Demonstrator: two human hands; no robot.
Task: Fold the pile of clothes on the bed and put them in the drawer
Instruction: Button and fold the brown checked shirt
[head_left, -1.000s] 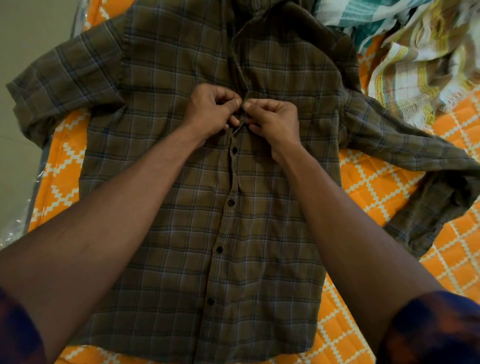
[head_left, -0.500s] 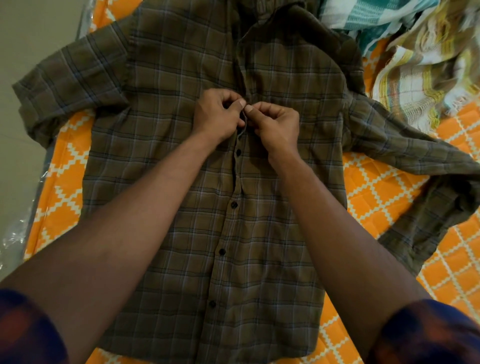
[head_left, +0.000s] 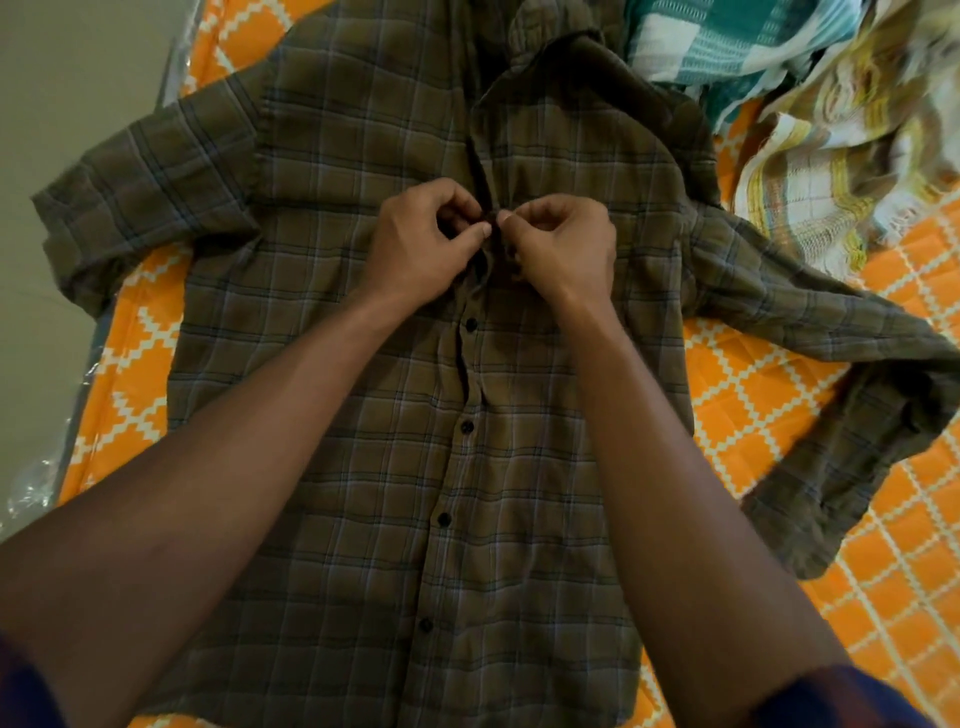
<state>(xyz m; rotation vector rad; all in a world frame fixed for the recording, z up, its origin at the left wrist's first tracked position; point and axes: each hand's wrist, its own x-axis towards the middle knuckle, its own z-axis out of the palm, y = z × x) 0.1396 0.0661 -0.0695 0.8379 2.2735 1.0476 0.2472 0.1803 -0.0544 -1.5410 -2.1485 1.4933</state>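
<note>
A brown checked shirt (head_left: 363, 156) lies face up on the orange patterned bed cover (head_left: 769, 405), its sleeves spread to both sides. Several dark buttons run down its front below my hands. My left hand (head_left: 421, 244) pinches the left edge of the button strip at chest height. My right hand (head_left: 563, 244) pinches the opposite edge, the fingertips of both hands almost meeting. The front hangs apart above my hands up to the collar.
A pile of other clothes sits at the top right: a teal and white checked cloth (head_left: 727, 47) and a yellow and white striped cloth (head_left: 831, 171). The bed's left edge drops to a grey floor (head_left: 62, 93), with clear plastic (head_left: 31, 488) along it.
Both hands have shifted slightly up the button strip and stay pinched together on it. The view has drifted a little.
</note>
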